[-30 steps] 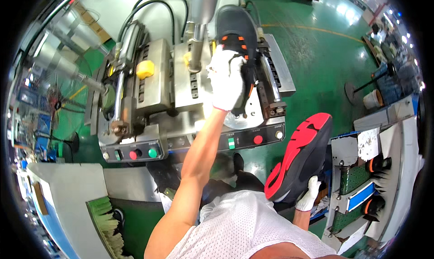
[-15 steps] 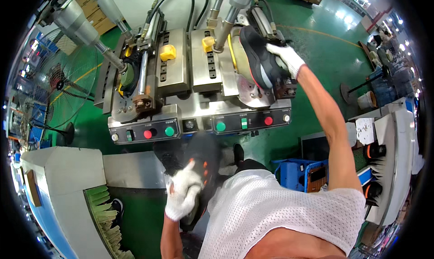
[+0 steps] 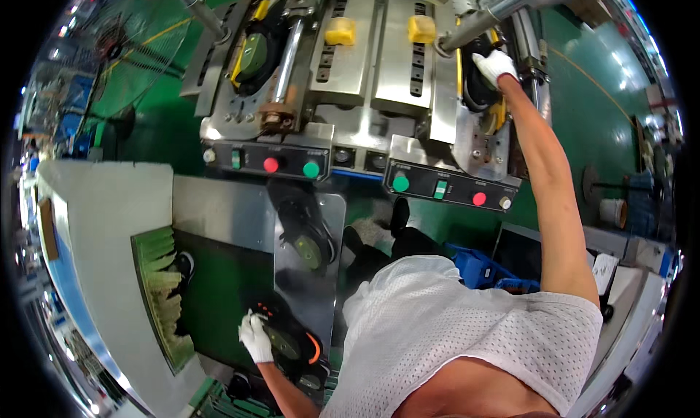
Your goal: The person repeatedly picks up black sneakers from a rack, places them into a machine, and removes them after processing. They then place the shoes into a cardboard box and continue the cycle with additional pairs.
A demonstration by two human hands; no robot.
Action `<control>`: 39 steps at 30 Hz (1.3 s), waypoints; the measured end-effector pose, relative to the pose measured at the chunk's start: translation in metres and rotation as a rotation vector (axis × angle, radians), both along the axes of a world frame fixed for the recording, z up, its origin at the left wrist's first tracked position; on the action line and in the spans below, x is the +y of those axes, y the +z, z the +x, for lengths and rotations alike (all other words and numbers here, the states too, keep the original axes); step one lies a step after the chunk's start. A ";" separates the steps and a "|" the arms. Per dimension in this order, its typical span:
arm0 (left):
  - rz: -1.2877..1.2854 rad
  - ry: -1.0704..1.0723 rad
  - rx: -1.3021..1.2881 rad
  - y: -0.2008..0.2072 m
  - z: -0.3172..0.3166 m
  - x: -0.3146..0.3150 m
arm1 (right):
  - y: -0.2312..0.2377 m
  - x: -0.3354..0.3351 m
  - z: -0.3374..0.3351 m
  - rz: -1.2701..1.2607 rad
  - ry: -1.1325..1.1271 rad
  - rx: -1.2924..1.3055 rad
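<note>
White gloves cover both my hands. On the machine's right station, my right hand (image 3: 496, 66) rests on a black shoe (image 3: 479, 90) lying in the fixture, its fingers bent over the shoe's far part. At the lower left, my left hand (image 3: 255, 336) has its fingers stretched out beside a black shoe with orange accents (image 3: 283, 339). Whether those fingertips touch the shoe I cannot tell. Farther up, another dark shoe (image 3: 312, 244) sits on a metal plate (image 3: 328, 287). A green-centred shoe (image 3: 254, 55) lies in the machine's left station.
Ahead stands the metal press machine (image 3: 412, 53) with yellow blocks and a front panel of coloured buttons (image 3: 400, 183). Press rods (image 3: 477, 22) hang over the stations. A grey housing with a bristle curtain (image 3: 157, 294) is at left, a fan (image 3: 117, 46) beyond. Blue crates (image 3: 474, 268) sit at right.
My left hand has moved down toward me, and the orange-accented shoe now lies lower. The shoe under my right hand has gone from tilted up to lying in the right station. The view has shifted.
</note>
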State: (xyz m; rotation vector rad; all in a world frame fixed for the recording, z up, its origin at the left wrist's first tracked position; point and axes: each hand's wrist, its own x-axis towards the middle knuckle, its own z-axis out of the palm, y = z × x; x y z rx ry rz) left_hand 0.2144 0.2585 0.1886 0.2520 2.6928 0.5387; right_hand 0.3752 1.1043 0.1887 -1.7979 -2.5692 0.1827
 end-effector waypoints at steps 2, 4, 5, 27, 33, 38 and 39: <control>0.130 0.039 -0.001 -0.026 -0.010 -0.001 | -0.002 0.006 0.004 -0.066 0.008 -0.080; 0.422 0.163 -0.064 -0.068 -0.017 0.004 | 0.003 -0.004 -0.002 -0.043 0.085 -0.058; 0.318 0.090 -0.092 -0.067 -0.026 0.026 | 0.006 -0.006 -0.007 -0.014 0.033 -0.136; 0.339 0.853 0.209 -0.128 0.175 -0.079 | -0.013 -0.291 0.011 0.321 0.576 0.668; 0.514 0.567 0.276 -0.155 0.082 -0.107 | -0.104 -0.374 -0.009 -0.005 0.628 0.252; 0.287 0.372 0.393 -0.188 -0.055 -0.158 | -0.082 -0.383 0.025 0.223 0.745 0.020; 0.205 0.390 0.426 -0.211 -0.081 -0.176 | -0.071 -0.402 0.033 0.161 0.692 0.065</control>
